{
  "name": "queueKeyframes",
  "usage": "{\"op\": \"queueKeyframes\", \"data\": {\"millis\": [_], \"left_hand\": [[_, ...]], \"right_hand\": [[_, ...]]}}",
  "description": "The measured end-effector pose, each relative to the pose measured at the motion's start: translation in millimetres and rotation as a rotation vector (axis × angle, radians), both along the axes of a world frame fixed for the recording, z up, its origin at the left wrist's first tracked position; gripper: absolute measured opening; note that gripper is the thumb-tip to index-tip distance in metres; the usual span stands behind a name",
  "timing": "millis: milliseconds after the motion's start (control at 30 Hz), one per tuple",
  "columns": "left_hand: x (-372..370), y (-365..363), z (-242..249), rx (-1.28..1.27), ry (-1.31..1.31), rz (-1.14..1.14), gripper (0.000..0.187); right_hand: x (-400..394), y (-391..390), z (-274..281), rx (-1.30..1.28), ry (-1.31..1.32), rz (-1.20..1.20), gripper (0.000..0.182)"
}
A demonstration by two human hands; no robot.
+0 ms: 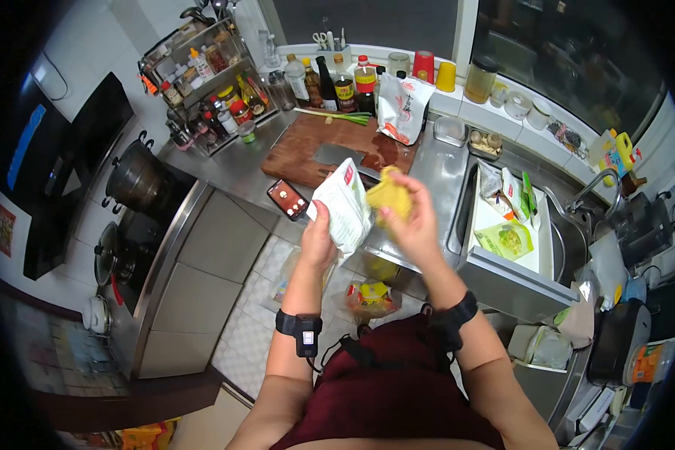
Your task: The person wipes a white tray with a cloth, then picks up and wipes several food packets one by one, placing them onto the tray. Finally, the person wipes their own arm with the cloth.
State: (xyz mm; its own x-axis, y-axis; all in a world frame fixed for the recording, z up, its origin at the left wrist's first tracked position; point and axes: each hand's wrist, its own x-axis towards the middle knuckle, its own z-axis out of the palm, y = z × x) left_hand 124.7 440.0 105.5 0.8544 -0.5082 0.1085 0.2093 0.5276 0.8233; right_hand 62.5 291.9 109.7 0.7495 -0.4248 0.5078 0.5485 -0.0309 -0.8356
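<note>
My left hand [318,241] is closed around the lower edge of a white packet [343,206] with a red label near its top corner, held tilted in front of the counter. In my right hand [418,225] is a crumpled yellow cloth [389,199], pinched between thumb and fingers right beside the packet. Behind both hands lies a wooden cutting board [292,154]. On it are a cleaver [337,155], partly hidden by the packet, and a green onion [337,115]. A phone [287,199] with a lit screen rests left of the packet.
A white and red bag [403,109] stands at the board's back right corner. Bottles [327,85] line the back wall. To the right, a white tray [495,251] holding several packets sits by the sink [574,251]. Pots [139,180] occupy the stove at left.
</note>
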Motion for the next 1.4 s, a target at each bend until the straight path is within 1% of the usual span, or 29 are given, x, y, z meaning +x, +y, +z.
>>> {"op": "queueKeyframes", "data": {"millis": [33,67,100,133,167,200,233,267,300,333,433,567,633,767,867,967,1000,1067,1100,1167,1233,1267,1400], "left_hand": [[1,-2,-4,0.009,-0.016,0.031,0.061],[1,-3,-7,0.018,-0.031,0.061,0.061],[-1,0,-8,0.078,0.021,0.062,0.062],[-6,4,-10,0.137,0.072,0.064,0.064],[-8,8,-10,0.195,0.12,0.066,0.065],[-9,6,-10,0.061,0.089,0.014,0.066],[-13,6,-8,0.04,0.055,0.022,0.064],[-17,5,-4,0.017,0.018,0.03,0.063],[-19,5,1,-0.008,-0.021,0.038,0.061],[-20,9,6,0.049,-0.11,0.036,0.062],[-26,9,23,0.031,-0.23,0.022,0.063],[-28,18,29,-0.054,-0.155,-0.094,0.067],[-30,18,37,-0.084,-0.132,-0.08,0.068],[-23,19,40,-0.131,-0.151,-0.043,0.068],[-17,21,35,-0.182,-0.108,-0.04,0.069],[-15,19,35,-0.182,-0.123,-0.001,0.07],[-13,19,34,-0.17,-0.134,0.033,0.07],[-7,23,31,-0.144,-0.159,0.103,0.07],[-6,25,34,-0.172,-0.157,0.113,0.07],[-3,29,44,-0.231,-0.161,0.134,0.069],[1,31,43,-0.246,-0.186,0.173,0.069],[3,31,42,-0.247,-0.198,0.2,0.069],[3,22,41,-0.295,-0.216,0.27,0.068]], "right_hand": [[-7,17,3,-0.126,0.0,-0.023,0.053],[-16,29,12,-0.381,0.017,-0.038,0.052],[-15,36,14,-0.639,-0.006,-0.065,0.049],[-14,49,16,-0.814,0.06,-0.113,0.047],[-10,57,13,-0.783,0.062,-0.163,0.047],[-3,63,6,-0.753,0.061,-0.214,0.047],[2,68,-2,-0.72,0.063,-0.261,0.047],[9,69,-8,-0.608,0.051,-0.229,0.047],[14,69,-6,-0.584,0.052,-0.246,0.046],[17,69,-5,-0.559,0.057,-0.262,0.046],[29,64,3,-0.502,0.094,-0.3,0.042],[49,52,8,-0.423,0.149,-0.258,0.037],[58,46,5,-0.385,0.206,-0.202,0.036],[61,46,-7,-0.375,0.251,-0.237,0.034],[66,47,-32,-0.233,0.132,-0.204,0.036],[59,59,-40,0.031,0.172,-0.241,0.039],[59,60,-49,0.076,0.185,-0.25,0.041],[67,61,-75,0.341,0.247,-0.143,0.041],[70,61,-81,0.474,0.272,-0.088,0.041],[69,58,-92,0.657,0.237,-0.039,0.043],[55,57,-66,0.863,0.197,0.0,0.044],[49,59,-53,0.9,0.146,0.047,0.047],[42,95,-30,0.833,0.076,0.131,0.051]]}}
